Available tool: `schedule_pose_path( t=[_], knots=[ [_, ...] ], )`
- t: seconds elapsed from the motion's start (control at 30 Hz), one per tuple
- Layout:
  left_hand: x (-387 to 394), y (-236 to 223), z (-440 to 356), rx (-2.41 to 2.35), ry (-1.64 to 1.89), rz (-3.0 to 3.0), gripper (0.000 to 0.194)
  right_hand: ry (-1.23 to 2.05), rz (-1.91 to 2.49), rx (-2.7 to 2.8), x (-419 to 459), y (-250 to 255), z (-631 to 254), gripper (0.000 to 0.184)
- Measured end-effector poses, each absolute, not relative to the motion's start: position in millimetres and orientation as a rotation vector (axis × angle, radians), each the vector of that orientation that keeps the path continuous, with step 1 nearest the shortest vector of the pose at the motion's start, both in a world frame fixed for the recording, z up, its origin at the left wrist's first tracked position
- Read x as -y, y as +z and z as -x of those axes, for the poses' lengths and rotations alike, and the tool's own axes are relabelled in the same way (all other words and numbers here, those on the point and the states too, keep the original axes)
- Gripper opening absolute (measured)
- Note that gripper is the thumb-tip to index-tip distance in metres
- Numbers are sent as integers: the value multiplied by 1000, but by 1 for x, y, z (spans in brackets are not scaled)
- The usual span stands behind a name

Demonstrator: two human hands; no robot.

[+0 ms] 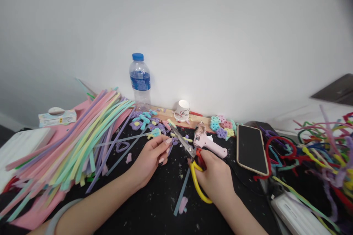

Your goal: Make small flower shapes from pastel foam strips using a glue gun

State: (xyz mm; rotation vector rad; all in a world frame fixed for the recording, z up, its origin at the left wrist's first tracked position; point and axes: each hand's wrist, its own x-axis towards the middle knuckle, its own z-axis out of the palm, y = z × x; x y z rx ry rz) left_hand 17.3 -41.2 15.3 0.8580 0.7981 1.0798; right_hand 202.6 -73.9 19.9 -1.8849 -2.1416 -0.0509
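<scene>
My right hand [216, 178] is closed round the yellow handles of a pair of scissors [190, 158], whose metal blades point up and left. My left hand [151, 158] pinches a small purple foam piece [174, 141] right at the blades. A pink glue gun [208, 142] lies just beyond my right hand. Small pastel foam flowers [147, 121] are scattered past my left hand on the black table [154, 205].
A pile of long pastel foam strips [71, 143] covers the left side. A water bottle [140, 80] and a small white cup [182, 110] stand by the wall. A phone [250, 148] lies face down at right, beside tangled pipe cleaners [322, 150].
</scene>
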Motion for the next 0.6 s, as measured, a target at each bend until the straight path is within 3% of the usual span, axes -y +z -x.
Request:
schedule_pose_path(
  t=[0.23, 0.43, 0.6],
  knots=[
    [41, 14, -14, -1064, 1033, -1293, 17, -177, 2199, 1726, 52, 36, -245, 17],
    [40, 7, -14, -1012, 983, -1504, 32, -233, 2452, 1552, 34, 33, -298, 37],
    [39, 11, -13, -1028, 983, -1613, 29, -309, 2495, 1598, 33, 25, -317, 39]
  ],
)
